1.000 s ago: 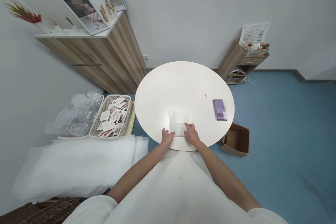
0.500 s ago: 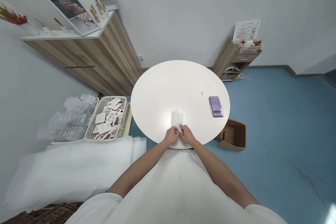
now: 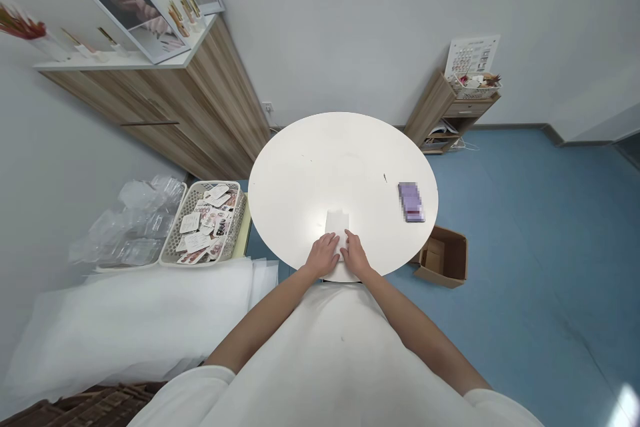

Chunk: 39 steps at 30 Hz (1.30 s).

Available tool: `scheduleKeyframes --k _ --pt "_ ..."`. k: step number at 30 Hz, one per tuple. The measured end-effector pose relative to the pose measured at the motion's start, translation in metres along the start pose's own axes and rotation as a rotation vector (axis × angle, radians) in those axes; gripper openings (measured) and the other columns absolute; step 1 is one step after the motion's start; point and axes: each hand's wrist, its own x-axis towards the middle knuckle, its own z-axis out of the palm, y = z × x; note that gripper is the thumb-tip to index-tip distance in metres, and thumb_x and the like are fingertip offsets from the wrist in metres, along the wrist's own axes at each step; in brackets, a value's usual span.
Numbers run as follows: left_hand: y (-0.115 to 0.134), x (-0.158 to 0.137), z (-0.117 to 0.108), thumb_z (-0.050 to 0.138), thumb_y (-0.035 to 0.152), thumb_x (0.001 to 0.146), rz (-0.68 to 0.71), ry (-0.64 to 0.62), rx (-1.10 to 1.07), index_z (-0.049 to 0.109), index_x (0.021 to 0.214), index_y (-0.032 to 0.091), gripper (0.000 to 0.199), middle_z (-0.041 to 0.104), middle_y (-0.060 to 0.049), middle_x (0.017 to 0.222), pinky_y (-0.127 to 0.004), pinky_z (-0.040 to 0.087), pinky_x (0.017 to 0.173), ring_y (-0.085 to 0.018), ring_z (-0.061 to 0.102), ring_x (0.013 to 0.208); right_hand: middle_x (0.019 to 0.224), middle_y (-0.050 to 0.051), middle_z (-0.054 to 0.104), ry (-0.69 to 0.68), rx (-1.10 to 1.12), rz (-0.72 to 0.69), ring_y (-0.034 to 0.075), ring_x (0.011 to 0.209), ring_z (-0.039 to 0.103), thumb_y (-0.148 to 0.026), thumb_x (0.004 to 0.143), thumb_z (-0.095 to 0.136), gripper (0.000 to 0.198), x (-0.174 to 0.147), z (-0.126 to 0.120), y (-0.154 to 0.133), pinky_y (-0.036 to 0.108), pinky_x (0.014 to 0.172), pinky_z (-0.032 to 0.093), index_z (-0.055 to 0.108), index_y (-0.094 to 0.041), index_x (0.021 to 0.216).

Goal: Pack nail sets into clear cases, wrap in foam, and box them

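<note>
A small white rectangular sheet (image 3: 337,221) lies flat near the front edge of the white oval table (image 3: 300,187). Whether it is paper, foam or a flat bag, I cannot make out. My left hand (image 3: 323,255) rests on its left side with the fingers stretched out flat. On the right side, my right hand (image 3: 355,255) touches the sheet with fingers extended, thumb toward the left hand. The sheet's near part is partly covered by both hands.
A blurred purple rectangle (image 3: 411,202) lies at the table's right. An open cardboard box (image 3: 453,257) stands on the floor. To the left are a basket of cards (image 3: 170,240), clear plastic packaging (image 3: 143,213) and stacked white sheets (image 3: 150,320). A wooden cabinet (image 3: 220,100) stands behind.
My fingers were pinched together at the near part of the sheet; now both hands are spread flatter on it. The left hand has shifted slightly left.
</note>
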Motion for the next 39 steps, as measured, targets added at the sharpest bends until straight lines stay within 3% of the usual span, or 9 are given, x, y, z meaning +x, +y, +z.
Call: scheduleKeyframes --k 3,6,11,16,22,26,30,35,39 --pt "-0.002 0.002 -0.001 0.049 0.021 0.072 0.034 0.008 -0.008 0.041 0.120 0.026 0.049 0.038 -0.003 0.131 -0.037 0.017 0.103 -0.022 0.025 0.125 0.133 0.013 0.029 -0.074 -0.172 -0.219 0.024 0.121 0.029 -0.023 0.075 0.043 0.062 -0.008 -0.007 0.003 0.040 0.093 0.033 0.021 -0.017 0.133" --pt "-0.005 0.008 -0.003 0.050 0.019 0.069 0.045 0.011 -0.052 0.044 0.116 0.027 0.048 0.043 -0.003 0.126 -0.037 0.022 0.101 -0.022 0.031 0.121 0.140 0.014 0.019 -0.214 -0.292 -0.349 0.028 0.127 0.016 -0.027 0.066 0.056 0.081 -0.008 -0.012 0.005 0.042 0.098 0.027 0.016 -0.012 0.134" --pt "-0.011 0.024 -0.015 0.050 0.020 0.067 -0.025 -0.018 -0.210 0.049 0.109 0.019 0.042 0.054 -0.007 0.112 -0.033 0.034 0.091 -0.023 0.044 0.109 0.133 0.014 0.034 -0.258 -0.409 -0.312 0.027 0.120 0.030 -0.018 0.066 0.054 0.067 0.001 -0.021 -0.006 0.038 0.096 0.029 0.031 -0.011 0.128" --pt "-0.019 0.017 -0.013 0.044 0.037 0.076 -0.042 -0.093 -0.524 0.059 0.090 0.020 0.026 0.061 -0.004 0.094 -0.029 0.041 0.081 -0.019 0.054 0.089 0.117 0.011 0.050 -0.347 -0.305 -0.279 0.024 0.105 0.045 -0.024 0.071 0.048 0.048 -0.002 -0.038 -0.012 0.035 0.088 0.035 0.044 -0.014 0.117" --pt "-0.017 0.001 0.006 0.054 0.038 0.072 -0.088 0.133 -0.669 0.054 0.107 0.020 0.039 0.056 -0.006 0.109 -0.031 0.038 0.087 -0.020 0.050 0.100 0.090 0.005 0.057 -0.408 -0.172 -0.200 0.016 0.078 0.052 -0.021 0.077 0.035 0.024 0.016 -0.057 -0.007 0.026 0.069 0.041 0.056 -0.017 0.089" --pt "-0.012 0.009 0.012 0.052 0.027 0.072 -0.169 0.215 -0.508 0.055 0.104 0.020 0.034 0.056 -0.007 0.101 -0.033 0.039 0.085 -0.021 0.051 0.095 0.087 0.005 0.054 -0.357 -0.191 -0.144 0.016 0.081 0.050 -0.025 0.081 0.033 0.022 0.044 -0.058 -0.006 0.026 0.072 0.040 0.054 -0.018 0.083" --pt "-0.012 0.016 0.017 0.047 0.023 0.074 -0.323 0.260 -0.403 0.053 0.107 0.017 0.034 0.058 -0.006 0.087 -0.031 0.041 0.078 -0.020 0.053 0.085 0.096 0.009 0.049 -0.292 -0.216 -0.047 0.018 0.085 0.050 -0.031 0.085 0.028 0.031 0.059 -0.049 -0.001 0.029 0.074 0.040 0.049 -0.017 0.103" --pt "-0.013 0.019 0.018 0.050 0.027 0.073 -0.425 0.264 -0.381 0.049 0.110 0.019 0.038 0.059 -0.004 0.081 -0.029 0.042 0.071 -0.018 0.056 0.077 0.114 0.011 0.039 -0.210 -0.194 0.053 0.020 0.094 0.050 -0.031 0.085 0.030 0.042 0.057 -0.041 0.003 0.028 0.071 0.041 0.030 -0.019 0.126" --pt "-0.010 0.023 0.016 0.052 0.024 0.070 -0.460 0.266 -0.395 0.054 0.101 0.020 0.031 0.060 -0.003 0.080 -0.027 0.042 0.070 -0.017 0.057 0.077 0.126 0.010 0.029 -0.118 -0.142 -0.003 0.022 0.110 0.039 -0.031 0.083 0.034 0.050 0.041 -0.042 0.006 0.031 0.081 0.040 0.022 -0.022 0.130"
